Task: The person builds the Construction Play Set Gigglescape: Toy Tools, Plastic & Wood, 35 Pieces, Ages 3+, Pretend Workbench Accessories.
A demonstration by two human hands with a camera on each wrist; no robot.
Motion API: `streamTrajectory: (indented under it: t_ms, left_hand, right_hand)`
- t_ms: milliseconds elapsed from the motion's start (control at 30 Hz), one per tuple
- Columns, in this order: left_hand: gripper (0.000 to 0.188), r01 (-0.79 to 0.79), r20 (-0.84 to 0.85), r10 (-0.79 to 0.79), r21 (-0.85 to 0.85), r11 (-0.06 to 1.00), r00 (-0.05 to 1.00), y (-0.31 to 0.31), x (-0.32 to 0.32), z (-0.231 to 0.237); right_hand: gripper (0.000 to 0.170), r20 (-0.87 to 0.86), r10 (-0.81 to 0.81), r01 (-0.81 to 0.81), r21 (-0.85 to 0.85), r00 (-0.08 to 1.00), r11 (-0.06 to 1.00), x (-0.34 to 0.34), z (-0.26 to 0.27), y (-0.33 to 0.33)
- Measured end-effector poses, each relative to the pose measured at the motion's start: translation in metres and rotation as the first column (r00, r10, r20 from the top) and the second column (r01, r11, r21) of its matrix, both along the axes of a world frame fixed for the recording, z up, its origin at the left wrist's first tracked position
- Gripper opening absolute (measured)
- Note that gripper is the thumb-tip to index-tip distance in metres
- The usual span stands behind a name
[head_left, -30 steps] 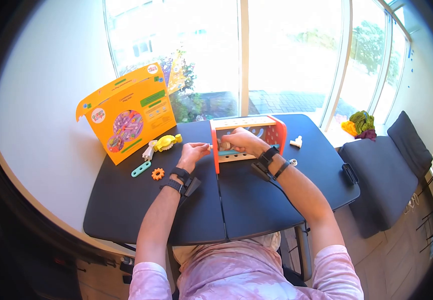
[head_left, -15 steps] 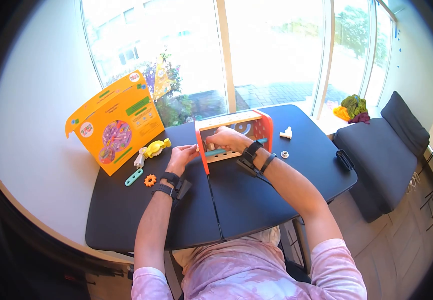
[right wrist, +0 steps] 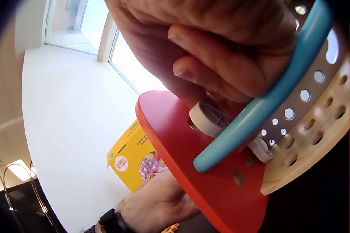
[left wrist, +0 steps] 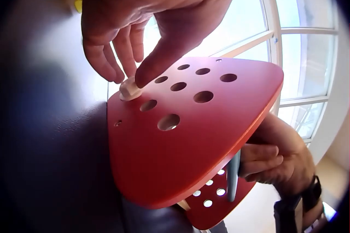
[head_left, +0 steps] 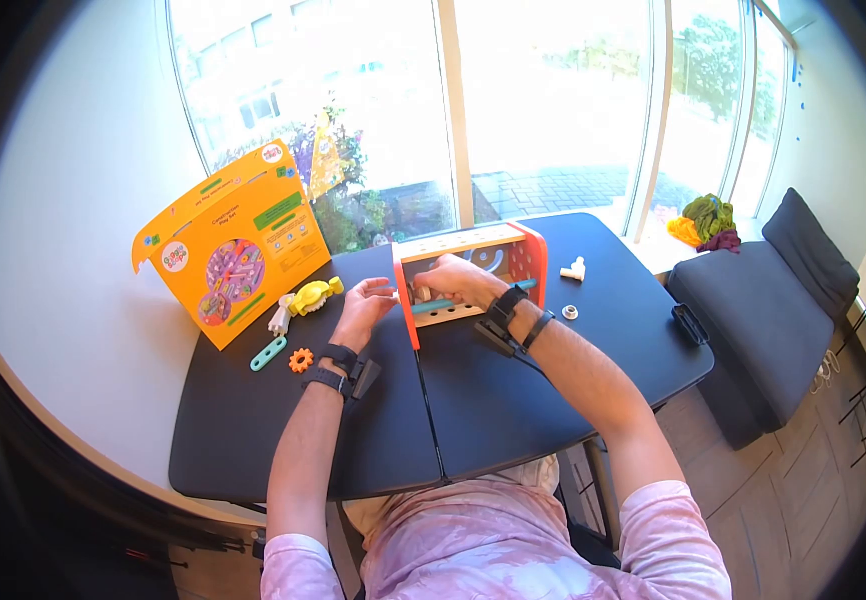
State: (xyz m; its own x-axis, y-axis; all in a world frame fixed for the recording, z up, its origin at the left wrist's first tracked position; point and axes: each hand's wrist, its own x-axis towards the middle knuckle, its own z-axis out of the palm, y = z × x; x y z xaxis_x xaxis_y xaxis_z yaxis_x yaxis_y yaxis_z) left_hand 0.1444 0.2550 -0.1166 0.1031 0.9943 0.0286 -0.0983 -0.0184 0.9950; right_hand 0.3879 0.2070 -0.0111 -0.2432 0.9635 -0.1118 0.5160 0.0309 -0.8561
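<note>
At the centre of the head view, a perforated toy box [head_left: 465, 239] with red ends is set on a black table [head_left: 353, 440]. A white bolt [left wrist: 130, 89], left of centre in the left-wrist view, is seated in one red end and is pinched between thumb and fingers of the left hand [head_left: 361, 312]. Inside the box, the right hand [head_left: 465, 283] is curled, and a white round piece [right wrist: 208, 119] is gripped at its partly hidden fingertips, beside a blue bar [right wrist: 262, 107]. At the head view's left, a turquoise strip [head_left: 269, 354] and an orange gear [head_left: 301, 361] are laid before a yellow carton [head_left: 203, 205].
</note>
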Motion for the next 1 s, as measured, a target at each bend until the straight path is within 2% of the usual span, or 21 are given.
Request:
streamTrajectory:
  t_ms: [33, 133, 233, 333, 433, 533, 633, 733, 833, 933, 1000]
  left_hand:
    - [0.04, 0.009, 0.057, -0.012, 0.054, 0.998, 0.998, -0.003, 0.002, 0.003]
    - [0.044, -0.102, -0.174, 0.09, -0.062, 0.993, 0.981, -0.007, 0.003, 0.014]
    - [0.043, -0.009, -0.143, 0.004, -0.037, 0.999, 0.99, -0.004, 0.002, 0.008]
    - [0.045, 0.007, -0.016, -0.007, 0.042, 0.999, 1.0, -0.001, 0.004, 0.007]
    - [0.047, -0.029, -0.226, -0.007, -0.155, 0.988, 0.974, -0.003, 0.005, 0.016]
    - [0.048, 0.091, -0.043, -0.091, 0.003, 0.996, 0.995, -0.002, 0.004, 0.005]
    - [0.047, 0.006, -0.118, -0.008, -0.022, 1.0, 0.993, 0.0, 0.006, 0.01]
    - [0.048, 0.022, -0.196, -0.055, -0.166, 0.986, 0.979, -0.004, 0.006, 0.015]
    - [0.047, 0.076, -0.039, -0.074, 0.054, 0.996, 0.997, -0.002, 0.006, 0.007]
    - [0.046, -0.033, -0.176, 0.017, -0.084, 0.996, 0.984, -0.002, 0.008, 0.015]
    - [0.045, 0.02, -0.159, -0.035, -0.094, 0.995, 0.987, 0.001, 0.007, 0.01]
  right_hand:
    - [0.037, 0.003, 0.002, -0.002, 0.002, 1.0, 1.0, 0.0, -0.001, 0.0]
    - [0.038, 0.016, -0.001, 0.001, 0.022, 1.0, 1.0, 0.001, -0.003, 0.001]
    - [0.039, 0.02, -0.003, 0.003, -0.019, 1.0, 1.0, 0.0, -0.002, 0.004]
    - [0.039, 0.015, 0.002, -0.002, -0.018, 1.0, 1.0, 0.0, -0.001, 0.002]
    - [0.038, 0.027, -0.006, 0.007, -0.005, 1.0, 1.0, -0.001, 0.002, -0.001]
    - [0.037, 0.036, -0.003, 0.003, -0.006, 0.999, 1.0, -0.001, 0.003, -0.002]
    - [0.036, 0.019, 0.02, -0.02, 0.001, 1.0, 1.0, 0.0, 0.002, -0.002]
    - [0.035, 0.003, 0.016, -0.016, 0.0, 1.0, 1.0, 0.0, 0.001, -0.002]
    - [0.035, 0.026, -0.006, 0.006, -0.01, 1.0, 1.0, -0.001, 0.002, -0.001]
    - [0.035, -0.018, 0.035, -0.035, 0.001, 0.999, 0.999, 0.002, -0.001, 0.0]
    - [0.035, 0.017, 0.006, -0.006, 0.0, 1.0, 1.0, 0.0, -0.001, 0.0]
